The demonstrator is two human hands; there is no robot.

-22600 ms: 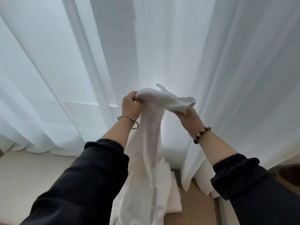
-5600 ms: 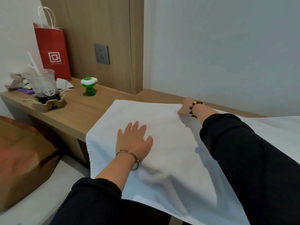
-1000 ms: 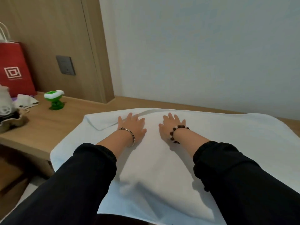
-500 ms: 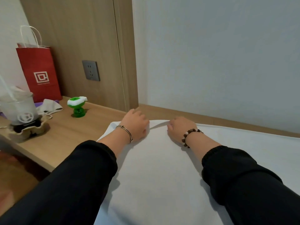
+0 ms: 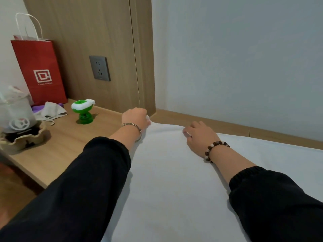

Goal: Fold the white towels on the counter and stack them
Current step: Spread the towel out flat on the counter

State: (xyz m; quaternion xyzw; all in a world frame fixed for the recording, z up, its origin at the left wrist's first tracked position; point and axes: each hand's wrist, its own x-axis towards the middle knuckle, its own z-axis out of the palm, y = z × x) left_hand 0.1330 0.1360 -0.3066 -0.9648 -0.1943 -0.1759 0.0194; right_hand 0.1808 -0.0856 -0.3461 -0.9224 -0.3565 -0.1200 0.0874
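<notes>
Fingers (left and right) tight on far towel edge

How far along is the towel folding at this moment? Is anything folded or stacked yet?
Done: one white towel lies spread flat on the wooden counter. In hand: the left hand and the right hand each grip its far edge, apparently to begin a fold. Left: the folding itself and the stacking. No folded pile is in view.
</notes>
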